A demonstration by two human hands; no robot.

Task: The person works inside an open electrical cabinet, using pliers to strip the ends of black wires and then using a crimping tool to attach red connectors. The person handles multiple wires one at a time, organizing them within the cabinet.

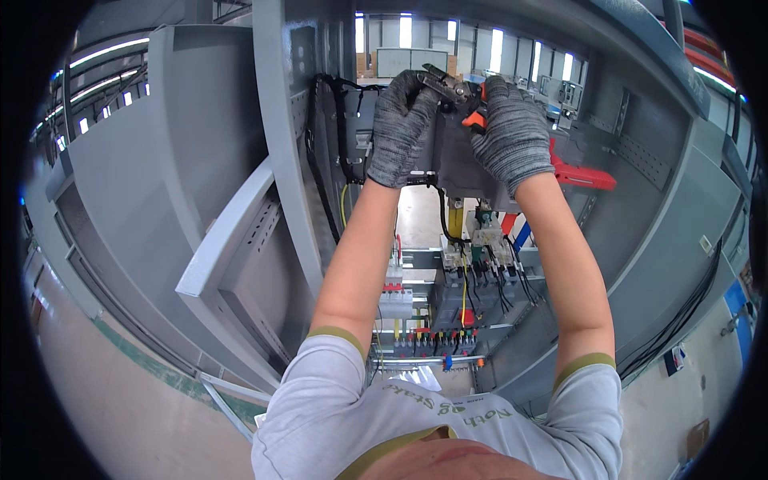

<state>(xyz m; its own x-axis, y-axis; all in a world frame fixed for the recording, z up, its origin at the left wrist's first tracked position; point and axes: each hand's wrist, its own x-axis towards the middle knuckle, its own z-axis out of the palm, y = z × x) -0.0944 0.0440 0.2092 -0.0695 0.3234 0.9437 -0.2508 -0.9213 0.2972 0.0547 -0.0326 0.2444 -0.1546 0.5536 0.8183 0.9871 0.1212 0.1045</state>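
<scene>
In the head view, a pale floor (120,392) with a green stripe (152,372) runs along the left below a grey metal cabinet (278,120), whose panels rise on both sides of the person. Tall bright windows (406,32) line the far wall, and strip lights (110,50) glow at the upper left. Inside the frame, a black cable bundle (310,152) bends down the left side, a red handle (584,176) sticks out at the right, and dark grey breakers (456,300) with thin wires sit below, between the forearms. More black cables (676,324) hang along the right panel.

Both hands wear grey knit gloves and are raised in front of the cabinet's upper opening. The right grip (512,132) is closed around the orange and black handles of a hand tool (458,92), whose metal head points up and left. The left grip (399,128) is curled right beside that head, thumb and forefinger bent toward it; whether they pinch anything, I cannot tell.
</scene>
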